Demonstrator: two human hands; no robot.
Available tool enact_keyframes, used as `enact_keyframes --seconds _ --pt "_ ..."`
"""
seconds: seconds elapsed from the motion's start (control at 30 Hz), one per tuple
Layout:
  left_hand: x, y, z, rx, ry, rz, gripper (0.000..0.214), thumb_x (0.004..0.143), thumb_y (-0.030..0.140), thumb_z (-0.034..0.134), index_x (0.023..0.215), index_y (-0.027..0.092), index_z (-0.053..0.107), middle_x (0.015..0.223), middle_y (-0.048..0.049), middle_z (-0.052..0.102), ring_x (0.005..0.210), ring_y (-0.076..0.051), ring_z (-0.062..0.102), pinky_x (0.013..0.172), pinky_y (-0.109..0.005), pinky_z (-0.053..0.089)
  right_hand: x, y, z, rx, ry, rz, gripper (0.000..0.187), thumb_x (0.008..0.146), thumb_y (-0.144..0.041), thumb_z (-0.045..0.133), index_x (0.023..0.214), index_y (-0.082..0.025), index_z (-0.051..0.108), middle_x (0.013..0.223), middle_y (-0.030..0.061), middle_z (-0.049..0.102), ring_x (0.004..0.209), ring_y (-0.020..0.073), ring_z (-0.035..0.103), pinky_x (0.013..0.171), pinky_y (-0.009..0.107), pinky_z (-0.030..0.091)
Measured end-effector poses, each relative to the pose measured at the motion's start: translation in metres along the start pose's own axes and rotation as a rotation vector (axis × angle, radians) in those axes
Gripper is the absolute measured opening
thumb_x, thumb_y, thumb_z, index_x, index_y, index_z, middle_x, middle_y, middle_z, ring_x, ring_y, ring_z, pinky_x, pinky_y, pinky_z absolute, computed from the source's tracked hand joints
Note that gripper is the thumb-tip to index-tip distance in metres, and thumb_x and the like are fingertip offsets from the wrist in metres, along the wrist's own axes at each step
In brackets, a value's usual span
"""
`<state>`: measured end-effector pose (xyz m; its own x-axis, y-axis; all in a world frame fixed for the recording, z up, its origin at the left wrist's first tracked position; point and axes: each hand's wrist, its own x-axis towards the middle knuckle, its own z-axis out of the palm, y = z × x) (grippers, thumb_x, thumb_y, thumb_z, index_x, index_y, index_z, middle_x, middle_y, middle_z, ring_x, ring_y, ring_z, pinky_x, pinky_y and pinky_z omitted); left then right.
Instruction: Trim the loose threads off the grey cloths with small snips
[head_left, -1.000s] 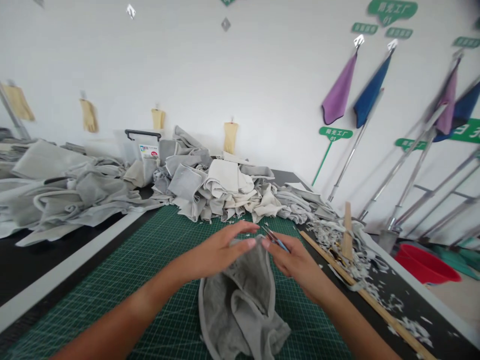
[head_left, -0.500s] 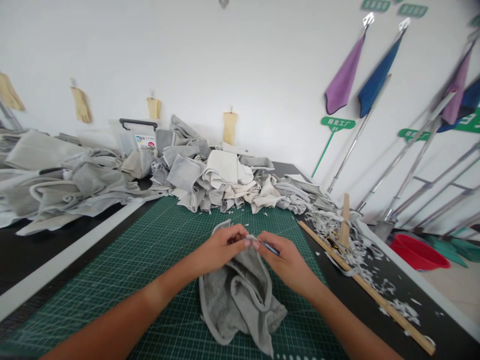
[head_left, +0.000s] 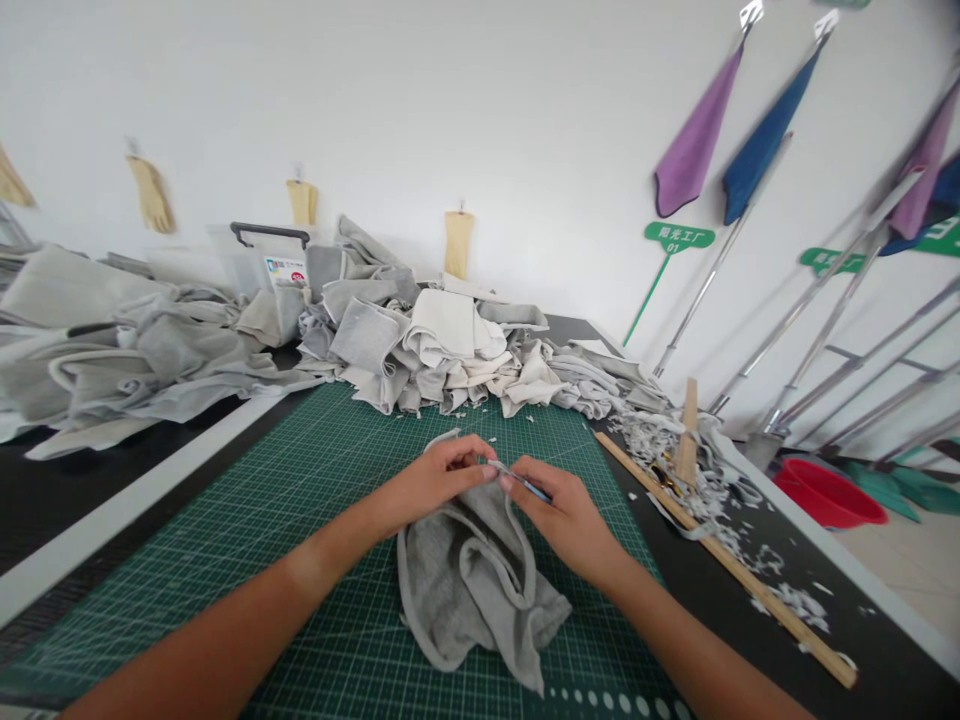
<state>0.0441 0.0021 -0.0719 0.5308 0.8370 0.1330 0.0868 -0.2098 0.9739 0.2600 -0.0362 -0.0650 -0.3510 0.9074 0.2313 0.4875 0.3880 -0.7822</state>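
A grey cloth (head_left: pixel 472 590) hangs in loose folds over the green cutting mat (head_left: pixel 300 500), its hemmed edge raised at the top. My left hand (head_left: pixel 454 470) pinches that edge between thumb and fingers. Close beside it, my right hand (head_left: pixel 559 505) is closed around a slim blue-handled tool (head_left: pixel 534 489) whose thin metal end points at the pinched edge. The tool's exact kind is too small to make out. Both sets of fingertips nearly meet at the cloth, and the tool's tip is partly hidden there.
Heaped grey and white cloths (head_left: pixel 442 340) lie behind the mat, with more cloths (head_left: pixel 150 360) at left. A clear box (head_left: pixel 255 260) stands behind them. On the right are a wooden strip (head_left: pixel 735 570), cloth scraps (head_left: pixel 720 500) and scissors (head_left: pixel 664 478). A red basin (head_left: pixel 825 493) is beyond the table.
The view has tilted slightly. The tool in my right hand now lies more along the cloth's edge, with more of its thin end showing. My left hand keeps its pinch.
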Motion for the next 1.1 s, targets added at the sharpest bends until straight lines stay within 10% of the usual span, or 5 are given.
enact_keyframes --seconds 0.5,1.1 --pt "-0.0043 0.006 0.0016 -0.374 -0.02 -0.164 0.025 0.085 0.041 0.07 0.095 0.019 0.064 0.082 0.0014 0.053 0.075 -0.013 0.047 0.068 -0.023 0.034 0.0 0.0013 0.0027 0.031 0.029 0.04 0.045 0.101 -0.049 0.049 0.07 -0.019 0.038 0.069 -0.0044 0.037 0.068 0.0111 0.037 0.061 0.023 0.029" --pt "-0.0016 0.0009 -0.0021 -0.044 -0.072 -0.063 0.028 0.09 0.041 0.064 0.103 0.017 0.067 0.08 -0.0001 0.059 0.073 -0.014 0.052 0.069 -0.025 0.038 0.0013 0.0025 0.005 0.047 0.026 0.073 0.045 0.101 -0.051 0.047 0.071 -0.019 0.039 0.07 -0.0039 0.038 0.069 0.0115 0.037 0.06 0.022 0.029"
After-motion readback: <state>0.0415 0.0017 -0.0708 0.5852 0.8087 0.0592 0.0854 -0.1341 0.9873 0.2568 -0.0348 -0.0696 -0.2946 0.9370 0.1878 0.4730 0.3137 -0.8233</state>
